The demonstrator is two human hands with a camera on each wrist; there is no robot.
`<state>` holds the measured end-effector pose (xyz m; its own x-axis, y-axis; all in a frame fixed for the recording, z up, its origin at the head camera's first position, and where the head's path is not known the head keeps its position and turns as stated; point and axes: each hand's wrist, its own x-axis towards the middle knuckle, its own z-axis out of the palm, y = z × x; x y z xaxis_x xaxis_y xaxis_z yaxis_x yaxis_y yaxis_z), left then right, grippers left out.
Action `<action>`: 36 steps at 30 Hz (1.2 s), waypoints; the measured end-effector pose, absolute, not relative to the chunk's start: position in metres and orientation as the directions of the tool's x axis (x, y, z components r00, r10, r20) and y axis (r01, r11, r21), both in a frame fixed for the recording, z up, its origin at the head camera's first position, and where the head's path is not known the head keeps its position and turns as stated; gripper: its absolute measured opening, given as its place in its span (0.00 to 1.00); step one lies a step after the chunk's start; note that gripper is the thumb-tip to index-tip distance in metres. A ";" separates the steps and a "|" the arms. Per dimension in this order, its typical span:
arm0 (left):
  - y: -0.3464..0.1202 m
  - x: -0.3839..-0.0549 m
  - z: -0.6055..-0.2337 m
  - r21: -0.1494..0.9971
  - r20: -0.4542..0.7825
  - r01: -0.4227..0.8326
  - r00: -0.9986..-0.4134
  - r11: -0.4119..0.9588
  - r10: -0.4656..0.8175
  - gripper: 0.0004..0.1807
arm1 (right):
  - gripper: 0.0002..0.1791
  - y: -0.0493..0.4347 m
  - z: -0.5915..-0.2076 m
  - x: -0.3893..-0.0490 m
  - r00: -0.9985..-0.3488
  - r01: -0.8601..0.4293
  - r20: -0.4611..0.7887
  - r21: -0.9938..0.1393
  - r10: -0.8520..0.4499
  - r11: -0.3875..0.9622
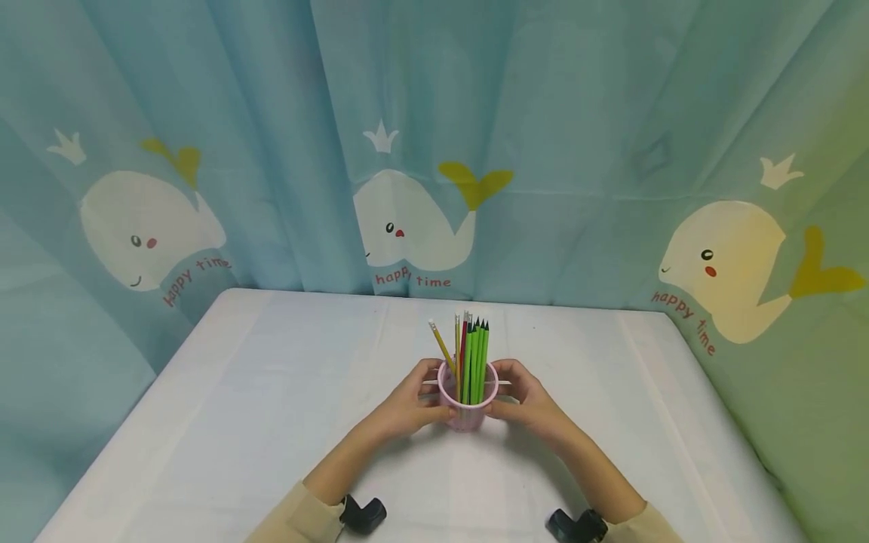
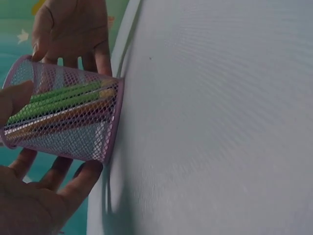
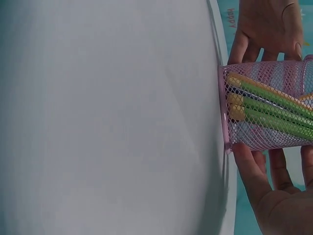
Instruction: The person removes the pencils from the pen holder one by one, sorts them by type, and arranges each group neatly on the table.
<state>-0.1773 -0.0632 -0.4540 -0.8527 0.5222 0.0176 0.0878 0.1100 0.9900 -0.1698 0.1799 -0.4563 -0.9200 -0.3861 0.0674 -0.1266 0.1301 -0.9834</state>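
Note:
A pink mesh pencil cup [image 1: 465, 422] stands upright at the middle of the table, its base right at the white surface in both wrist views. Green pencils [image 1: 478, 362] with dark tips, a red pencil [image 1: 464, 351] and yellow pencils with erasers [image 1: 443, 345] rise from it; one yellow pencil leans left. My left hand [image 1: 407, 401] holds the cup's left side, thumb at the front and fingers spread along the mesh. From the opposite side my right hand [image 1: 528, 400] grips it the same way. Both hands also show around the cup [image 3: 266, 141] in the right wrist view.
The white tabletop [image 1: 271, 422] extends around the cup. Behind it and along the sides hangs a blue-green curtain [image 1: 570, 151] printed with whales. Dark devices [image 1: 363, 516] are strapped at both wrists, by the beige sleeves [image 1: 302, 516].

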 end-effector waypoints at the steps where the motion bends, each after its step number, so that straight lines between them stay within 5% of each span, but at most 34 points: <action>1: -0.065 -0.177 -0.454 0.991 0.021 0.087 -0.853 0.103 0.522 0.39 | 0.29 0.178 -0.456 -0.169 -0.920 -0.120 0.058 -0.983 -0.388 0.136; 13: -0.084 -0.167 -0.432 0.991 0.013 0.086 -0.829 0.105 0.560 0.40 | 0.30 0.162 -0.454 -0.164 -0.906 -0.089 0.031 -0.989 -0.422 0.118; 26: -0.089 -0.178 -0.455 0.984 0.069 0.152 -0.804 0.091 0.590 0.41 | 0.30 0.155 -0.445 -0.161 -0.893 -0.035 -0.013 -0.995 -0.450 0.097; 36: -0.090 -0.180 -0.459 0.985 0.067 0.147 -0.803 0.089 0.593 0.42 | 0.27 0.169 -0.429 -0.177 -0.877 -0.169 0.072 -0.972 -0.476 0.165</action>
